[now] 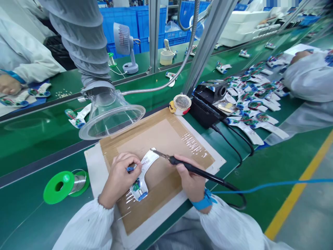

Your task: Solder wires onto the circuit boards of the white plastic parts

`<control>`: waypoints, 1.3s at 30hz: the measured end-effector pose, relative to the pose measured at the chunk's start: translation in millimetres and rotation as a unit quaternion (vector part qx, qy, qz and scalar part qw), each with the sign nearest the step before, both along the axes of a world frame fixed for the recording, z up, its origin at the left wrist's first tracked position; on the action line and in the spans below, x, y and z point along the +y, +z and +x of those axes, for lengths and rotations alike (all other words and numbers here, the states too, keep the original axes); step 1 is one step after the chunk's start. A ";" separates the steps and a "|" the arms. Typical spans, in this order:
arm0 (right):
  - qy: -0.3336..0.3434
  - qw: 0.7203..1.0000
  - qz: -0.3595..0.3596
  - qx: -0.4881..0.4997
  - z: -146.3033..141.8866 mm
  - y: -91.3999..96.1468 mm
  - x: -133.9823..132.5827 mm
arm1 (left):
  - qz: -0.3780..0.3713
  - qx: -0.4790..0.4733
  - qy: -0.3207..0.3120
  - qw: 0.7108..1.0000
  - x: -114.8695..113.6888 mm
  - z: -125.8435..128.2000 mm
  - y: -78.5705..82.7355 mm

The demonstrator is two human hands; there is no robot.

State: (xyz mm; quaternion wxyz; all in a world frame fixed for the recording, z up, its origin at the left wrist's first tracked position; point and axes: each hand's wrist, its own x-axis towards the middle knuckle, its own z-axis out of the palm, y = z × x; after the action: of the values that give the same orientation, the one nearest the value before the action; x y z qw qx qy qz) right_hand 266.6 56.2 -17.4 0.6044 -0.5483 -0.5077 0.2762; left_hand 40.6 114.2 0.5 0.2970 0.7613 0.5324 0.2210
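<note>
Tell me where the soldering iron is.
In the head view, mostly right of centre: the soldering iron is in the right grip, its tip near the white curved piece's far end.

There's your soldering iron (pixel 191 168), matt handle (pixel 205 174), dull metal shaft (pixel 161 154); glossy tape (pixel 191 142) gleaming on your cardboard (pixel 145 137); smooth plastic spool (pixel 53 191)!

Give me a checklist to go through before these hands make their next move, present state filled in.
1. Right hand gripping the soldering iron by its black handle: ok.
2. Left hand at the white curved piece: ok.
3. Iron tip touching the piece's far end: cannot tell; they overlap in this view.
4. Tip hot: cannot tell.
5. Blue wrist strap on the right wrist: ok.
6. Green solder spool on the bench, left of the cardboard: ok.
</note>
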 end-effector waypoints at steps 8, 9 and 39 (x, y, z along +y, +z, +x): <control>0.001 0.997 -0.034 -0.075 -4.4 -2.1 -6.7 | -0.004 0.000 0.011 1.000 0.3 0.6 -0.8; 0.004 0.996 -0.033 -0.081 -4.8 -1.5 -5.9 | -0.005 0.000 0.012 1.000 0.3 0.7 -0.7; -0.022 0.997 -0.020 -0.067 -3.0 -3.7 -7.0 | 0.007 0.015 0.014 1.000 -0.5 3.0 1.0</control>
State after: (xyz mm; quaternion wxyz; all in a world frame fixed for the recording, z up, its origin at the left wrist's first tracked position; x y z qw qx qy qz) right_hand 263.6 49.2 -21.1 0.5639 -0.5883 -0.5295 0.2358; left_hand 43.5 113.7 1.5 0.2803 0.7591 0.5456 0.2179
